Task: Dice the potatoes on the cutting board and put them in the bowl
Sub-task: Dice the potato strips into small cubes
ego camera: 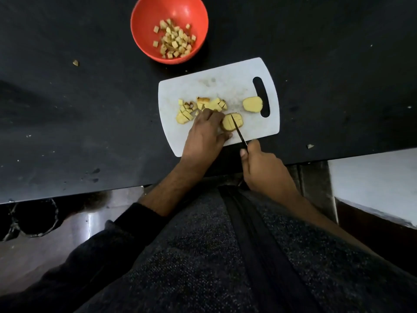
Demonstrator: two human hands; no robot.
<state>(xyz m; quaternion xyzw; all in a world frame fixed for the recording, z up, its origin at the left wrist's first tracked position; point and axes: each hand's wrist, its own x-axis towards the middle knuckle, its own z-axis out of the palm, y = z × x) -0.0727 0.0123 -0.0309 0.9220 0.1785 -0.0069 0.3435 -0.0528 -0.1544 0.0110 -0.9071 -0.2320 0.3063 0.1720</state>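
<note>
A white cutting board [237,86] lies on the black counter. On it a potato slice [234,123] with cut lines sits under the dark blade of a knife [239,132]. My right hand [264,168] grips the knife's handle at the board's near edge. My left hand [205,134] holds the slice from its left side, fingers curled against it. Diced pieces [203,107] lie in a loose heap on the board's left half. An uncut slice [252,104] rests by the handle slot. Further back stands a red bowl [194,12] holding several potato cubes [174,39].
The black counter [79,109] carries small scraps, one at the left [76,63] and one at the right near the edge [310,146]. The counter's front edge runs just below my hands. A white surface [372,177] lies at the lower right.
</note>
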